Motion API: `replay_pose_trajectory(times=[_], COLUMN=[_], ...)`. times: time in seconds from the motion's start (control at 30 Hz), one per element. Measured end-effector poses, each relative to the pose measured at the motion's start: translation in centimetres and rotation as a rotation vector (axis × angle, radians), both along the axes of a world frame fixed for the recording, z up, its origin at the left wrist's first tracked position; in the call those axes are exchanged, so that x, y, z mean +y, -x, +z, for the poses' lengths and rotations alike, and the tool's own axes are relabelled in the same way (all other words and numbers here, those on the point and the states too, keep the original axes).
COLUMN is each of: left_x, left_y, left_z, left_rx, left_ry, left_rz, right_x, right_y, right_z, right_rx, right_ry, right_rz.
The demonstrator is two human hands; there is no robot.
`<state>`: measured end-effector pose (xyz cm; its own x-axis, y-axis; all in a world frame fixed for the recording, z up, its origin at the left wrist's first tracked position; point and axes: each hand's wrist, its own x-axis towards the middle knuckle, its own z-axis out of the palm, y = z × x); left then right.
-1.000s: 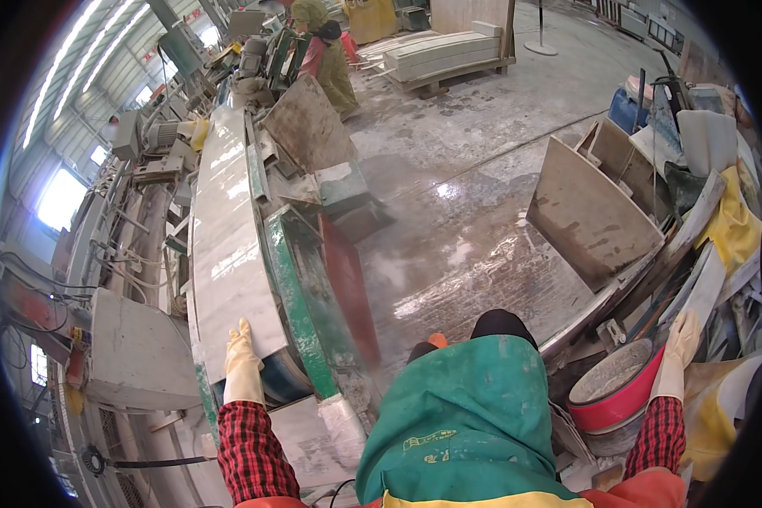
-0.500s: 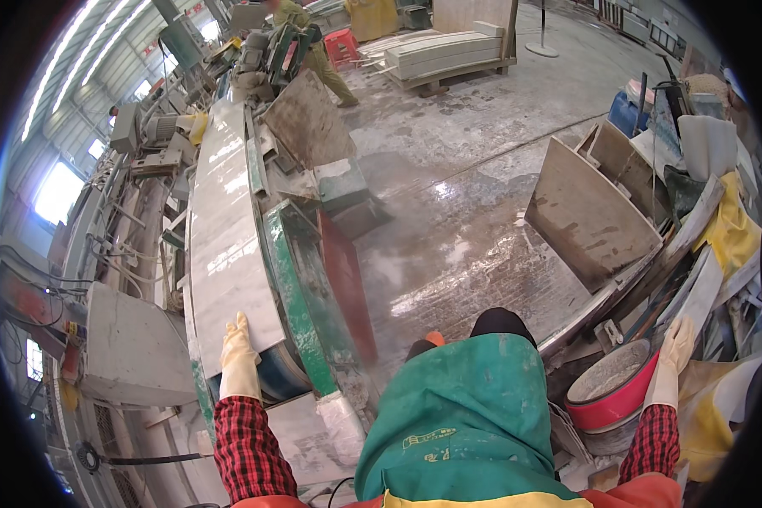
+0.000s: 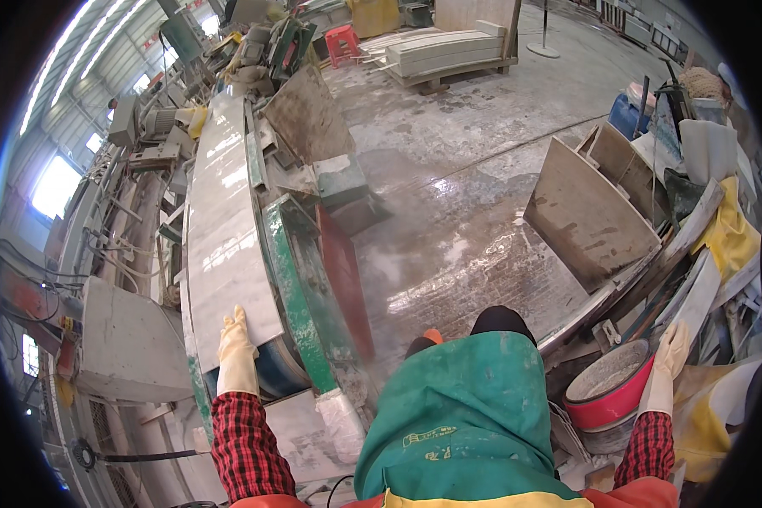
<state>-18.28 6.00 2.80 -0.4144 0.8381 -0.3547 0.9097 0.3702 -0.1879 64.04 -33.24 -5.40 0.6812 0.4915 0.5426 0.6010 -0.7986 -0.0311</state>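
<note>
My left hand (image 3: 236, 345), in a cream rubber glove, rests with its fingers stretched out on the near end of a wet, pale stone slab (image 3: 226, 212). The slab lies along a conveyor with a green side rail (image 3: 289, 292), and its near edge sits above a dark roller (image 3: 279, 370). Off to the right, my right hand (image 3: 670, 354), gloved the same way, has its fingers extended beside a round red tub (image 3: 605, 413) holding grey matter. A long pale strip (image 3: 697, 298) leans close to those fingertips. Whether they touch it, I cannot tell.
Brown boards (image 3: 591, 212) stand on edge at the right, with a yellow cloth (image 3: 731, 227) and a blue container (image 3: 628, 114) beyond. Far back are a pallet of stacked stone strips (image 3: 449, 57) and a red stool (image 3: 341, 45). Wet floor (image 3: 457, 254) lies between.
The person walking behind the machines at the back has gone out of sight. My left hand stays on the slab, and my right hand has shifted only slightly.
</note>
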Motion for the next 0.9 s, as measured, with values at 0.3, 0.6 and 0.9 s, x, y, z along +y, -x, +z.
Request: replay_pose_trajectory(times=[0.3,0.6,0.9], left_x=[0.1,0.2,1.1], left_y=[-0.1,0.3,0.6], left_z=[0.1,0.0,-0.7], left_rx=[0.003,-0.008,0.005], left_ry=[0.003,-0.022,-0.001], left_rz=[0.001,-0.018,-0.033], right_x=[0.0,-0.1,-0.5], right_y=[1.2,2.2,3.0], right_z=[0.1,0.1,-0.1], right_rx=[0.033,0.029,0.003], right_ry=[-0.008,-0.008,-0.013], right_rz=[-0.007,0.020,0.042])
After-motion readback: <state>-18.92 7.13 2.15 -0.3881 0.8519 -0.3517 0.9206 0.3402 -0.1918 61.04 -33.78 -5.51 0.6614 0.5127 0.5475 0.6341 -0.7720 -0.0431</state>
